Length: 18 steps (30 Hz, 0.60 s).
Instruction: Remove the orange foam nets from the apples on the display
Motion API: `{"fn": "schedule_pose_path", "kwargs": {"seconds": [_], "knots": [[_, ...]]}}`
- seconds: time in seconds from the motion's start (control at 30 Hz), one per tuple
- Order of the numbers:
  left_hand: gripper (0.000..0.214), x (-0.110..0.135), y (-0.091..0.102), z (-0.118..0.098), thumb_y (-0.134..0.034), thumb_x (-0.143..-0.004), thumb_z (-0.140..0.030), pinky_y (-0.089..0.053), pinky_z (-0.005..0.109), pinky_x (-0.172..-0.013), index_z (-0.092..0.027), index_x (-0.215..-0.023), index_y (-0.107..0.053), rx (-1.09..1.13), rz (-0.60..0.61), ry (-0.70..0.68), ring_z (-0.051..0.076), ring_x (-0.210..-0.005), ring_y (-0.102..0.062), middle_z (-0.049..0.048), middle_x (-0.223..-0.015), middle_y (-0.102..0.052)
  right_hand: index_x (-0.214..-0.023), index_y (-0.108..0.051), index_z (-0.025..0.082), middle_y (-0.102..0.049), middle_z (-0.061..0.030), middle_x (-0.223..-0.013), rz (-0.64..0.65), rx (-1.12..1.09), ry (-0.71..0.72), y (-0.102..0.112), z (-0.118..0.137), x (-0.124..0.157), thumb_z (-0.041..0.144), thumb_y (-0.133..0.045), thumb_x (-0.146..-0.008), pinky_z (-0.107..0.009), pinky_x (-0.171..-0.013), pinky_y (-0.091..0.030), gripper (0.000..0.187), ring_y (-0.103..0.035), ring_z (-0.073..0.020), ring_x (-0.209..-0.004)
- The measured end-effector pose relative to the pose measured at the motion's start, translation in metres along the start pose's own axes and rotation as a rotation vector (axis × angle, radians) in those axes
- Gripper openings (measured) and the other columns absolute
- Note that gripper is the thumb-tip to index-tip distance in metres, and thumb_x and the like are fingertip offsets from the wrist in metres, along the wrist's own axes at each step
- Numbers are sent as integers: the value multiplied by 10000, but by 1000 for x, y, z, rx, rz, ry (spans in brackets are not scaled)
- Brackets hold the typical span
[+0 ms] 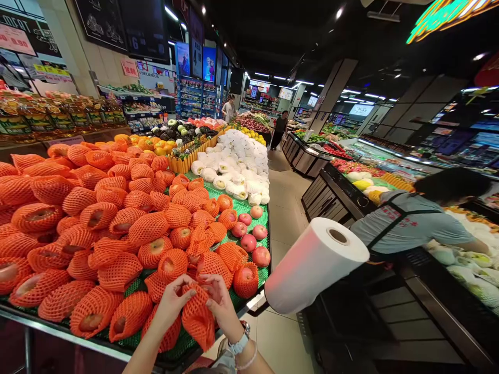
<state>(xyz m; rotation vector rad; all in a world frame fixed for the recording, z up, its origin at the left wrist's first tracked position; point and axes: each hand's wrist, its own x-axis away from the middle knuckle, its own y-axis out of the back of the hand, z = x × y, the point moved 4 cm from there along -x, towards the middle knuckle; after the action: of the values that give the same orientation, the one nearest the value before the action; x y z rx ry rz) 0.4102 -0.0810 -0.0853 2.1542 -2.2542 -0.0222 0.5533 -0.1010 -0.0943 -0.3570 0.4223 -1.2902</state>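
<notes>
Both of my hands are at the near edge of the fruit stand, on either side of an orange foam net sleeve (198, 317). My left hand (176, 298) pinches its upper left side between thumb and fingers. On the other side my right hand (219, 296), with a watch on the wrist, grips the upper right of the same sleeve. Whether a fruit sits inside cannot be made out. Just right of my hands lies an apple (246, 279) in its own orange net. Several bare apples (248, 242) rest on the green mat (230, 239) beyond.
A large plastic bag roll (307, 270) juts up at the stand's right corner. White-netted fruit (237, 166) is piled farther back. To the right, a person in an apron (405, 223) leans over another stand. Two people stand farther off near the aisle (284, 192).
</notes>
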Motion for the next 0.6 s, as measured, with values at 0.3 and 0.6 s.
{"fn": "schedule_pose_path", "kwargs": {"seconds": [0.3, 0.6], "knots": [[480, 2, -4, 1, -769, -548, -624, -398, 268, -547, -212, -586, -525, 27, -12, 10, 141, -538, -443, -45, -566, -465, -830, -657, 193, -557, 39, -666, 324, -38, -417, 11, -26, 7, 565, -827, -602, -237, -615, -394, 468, -478, -110, -594], [385, 14, 0, 33, -701, -697, -561, -461, 307, -486, -197, -590, -641, 191, -24, 264, 170, -479, -527, -6, -518, -561, -701, -406, 243, -506, 55, -661, 30, -342, -251, 15, -21, 3, 439, -896, -510, -214, -589, -394, 561, -430, -102, -562]]}}
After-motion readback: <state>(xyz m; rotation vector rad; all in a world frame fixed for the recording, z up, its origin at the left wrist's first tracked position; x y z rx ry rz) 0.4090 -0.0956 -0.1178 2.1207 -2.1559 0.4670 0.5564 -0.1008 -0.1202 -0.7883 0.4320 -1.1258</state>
